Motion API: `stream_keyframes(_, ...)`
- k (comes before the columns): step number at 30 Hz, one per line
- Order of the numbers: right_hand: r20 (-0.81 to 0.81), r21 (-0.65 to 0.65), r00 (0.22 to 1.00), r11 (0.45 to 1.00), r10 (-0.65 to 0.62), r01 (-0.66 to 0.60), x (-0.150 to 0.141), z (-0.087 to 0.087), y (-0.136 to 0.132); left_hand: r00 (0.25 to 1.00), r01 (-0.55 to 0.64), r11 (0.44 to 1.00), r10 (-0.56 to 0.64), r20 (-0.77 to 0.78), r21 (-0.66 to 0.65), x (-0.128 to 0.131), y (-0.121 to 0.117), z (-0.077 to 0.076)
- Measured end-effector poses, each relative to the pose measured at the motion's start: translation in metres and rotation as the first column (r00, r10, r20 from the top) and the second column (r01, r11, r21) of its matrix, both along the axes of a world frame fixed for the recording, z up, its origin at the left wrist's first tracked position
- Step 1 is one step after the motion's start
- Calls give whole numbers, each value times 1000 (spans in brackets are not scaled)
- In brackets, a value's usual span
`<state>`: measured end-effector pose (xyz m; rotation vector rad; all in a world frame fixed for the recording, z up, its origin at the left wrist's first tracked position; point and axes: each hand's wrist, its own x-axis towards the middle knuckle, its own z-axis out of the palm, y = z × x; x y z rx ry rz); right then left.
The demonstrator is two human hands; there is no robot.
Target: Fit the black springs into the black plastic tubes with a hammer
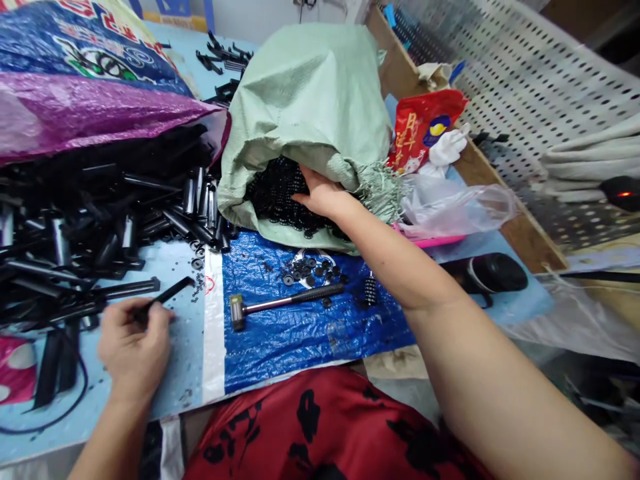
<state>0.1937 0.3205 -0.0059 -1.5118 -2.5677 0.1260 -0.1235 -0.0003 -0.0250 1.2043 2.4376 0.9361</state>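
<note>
My left hand (134,347) is closed around a slim black plastic rod (170,292) that points up and to the right over the light blue tabletop (186,363). My right hand (320,193) reaches into the mouth of a pale green woven sack (310,93) and rests on the heap of small black rings (275,193) inside; its fingertips are hidden among them. A small mallet (285,303) with a black grip lies on the blue tarp (300,333) between my hands, beside a few loose black rings (313,267).
A big pile of black plastic tubes (90,220) spills from a purple and blue bag (75,87) at left. A red packet (423,130), clear plastic bag (450,210), black round object (493,273) and perforated metal trays (525,80) lie at right.
</note>
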Motion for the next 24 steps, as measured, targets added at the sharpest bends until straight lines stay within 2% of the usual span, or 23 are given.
stream_keyframes(2, 45, -84, 999, 996, 7, -3, 1, 2, 4, 1000, 27, 999, -27, -5, -37, 7, -5, -7)
stream_keyframes(4, 94, -116, 995, 993, -19, 30, -3, 7, 3, 988, 106, 983, -122, -95, -150, 9, -2, -8)
stream_keyframes(8, 190, -63, 981, 997, -38, 51, -15, 17, -10, 924, 257, 884, -343, -169, -391, 9, 14, 0)
stream_keyframes(12, 305, -19, 952, 1000, -3, 9, -14, 26, -38, 850, 246, 827, -435, -297, -506, 13, 32, 5)
stream_keyframes(14, 280, 5, 959, 999, 51, -54, 0, 31, -65, 838, 222, 780, -460, -295, -585, 14, 39, 6)
stream_keyframes(16, 194, 30, 969, 987, 152, -161, 25, 35, -105, 842, 227, 747, -473, -260, -625, 13, 42, 5)
stream_keyframes(18, 86, 88, 981, 979, 176, -183, 59, 33, -151, 855, 238, 779, -452, -256, -580, 9, 41, 4)
stream_keyframes(21, -80, 216, 991, 972, 111, -92, 113, 17, -212, 869, 238, 820, -419, -262, -520, 3, 42, 2)
stream_keyframes(24, -22, 205, 1000, 979, 20, -16, 145, -4, -250, 899, 220, 792, -392, -198, -569, 1, 49, 6)
